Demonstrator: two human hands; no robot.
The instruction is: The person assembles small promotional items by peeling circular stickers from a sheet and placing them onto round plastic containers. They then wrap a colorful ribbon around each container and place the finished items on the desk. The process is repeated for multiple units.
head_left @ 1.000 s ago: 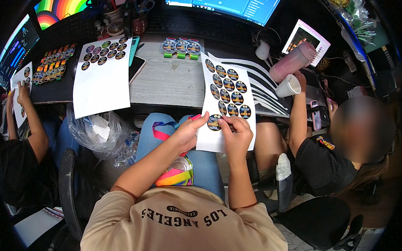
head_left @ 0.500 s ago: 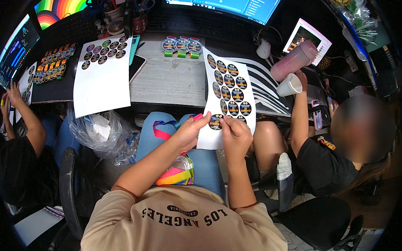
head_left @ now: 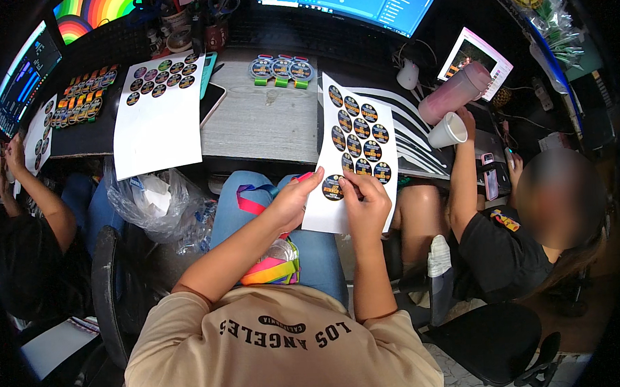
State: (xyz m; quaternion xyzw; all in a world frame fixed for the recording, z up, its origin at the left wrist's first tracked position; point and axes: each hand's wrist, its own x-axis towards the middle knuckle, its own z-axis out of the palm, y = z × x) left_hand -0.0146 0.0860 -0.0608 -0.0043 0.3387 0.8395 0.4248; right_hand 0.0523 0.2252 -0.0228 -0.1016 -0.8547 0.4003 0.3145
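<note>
Above my lap I hold a white sheet of round black stickers (head_left: 317, 219). My left hand (head_left: 296, 199) is closed on its left edge, thumb on top, with a bit of pink ribbon beside the fingers. With thumb and forefinger, my right hand (head_left: 367, 203) pinches the right edge of the lowest round sticker (head_left: 332, 190); whether its edge is lifted from the backing I cannot tell. On my lap lies a medal with a rainbow ribbon (head_left: 275, 267), partly hidden by my left forearm. A pink and blue ribbon (head_left: 250, 201) drapes over my left thigh.
Three medals (head_left: 281, 70) lie on the grey desk (head_left: 241, 120). Another sticker sheet (head_left: 156, 134) and several medals (head_left: 78, 110) are to the left. On the right, a co-worker's hand (head_left: 466, 121) is by a white cup (head_left: 448, 131) and a pink tumbler (head_left: 454, 92). Another person sits left.
The sticker sheet has shifted slightly right, and my right fingers have moved a little up and right along the lowest sticker's edge. My left hand has barely moved.
</note>
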